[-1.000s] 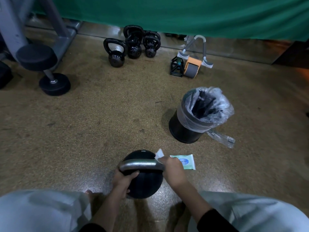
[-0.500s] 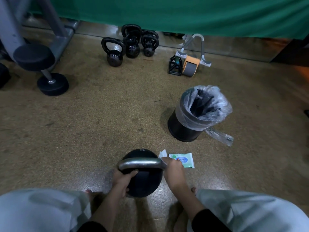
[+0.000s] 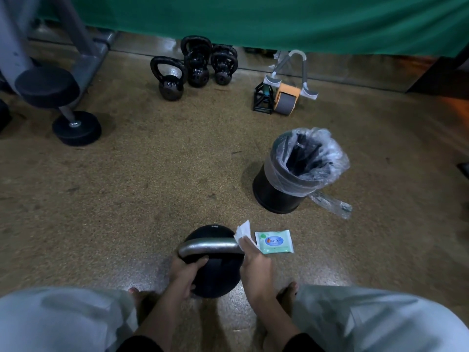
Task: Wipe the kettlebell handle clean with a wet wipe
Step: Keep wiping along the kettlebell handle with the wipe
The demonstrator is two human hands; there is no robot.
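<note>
One big kettlebell (image 3: pixel 215 275), near. Three small kettlebells (image 3: pixel 170 83) sure, by curtain (image 3: pixel 253 19); maybe fourth behind, can't tell. One dumbbell (image 3: pixel 76 128). One bin (image 3: pixel 276 194), one liner (image 3: pixel 330 158). One wipe (image 3: pixel 243 231). One wipe pack (image 3: pixel 274 242). One ab roller (image 3: pixel 285 100). One black frame stand (image 3: pixel 262 97). Two hands: left hand (image 3: pixel 184 271), right hand (image 3: pixel 255 265). Two bare feet (image 3: pixel 289 290), toes only showing.

The kettlebell (image 3: pixel 214 275) has a matt black body and a smooth, shiny metal handle (image 3: pixel 210 246). The floor (image 3: pixel 152 186) looks rough and speckled. The bin (image 3: pixel 281 191) carries a clear, glossy plastic liner (image 3: pixel 332 153).
</note>
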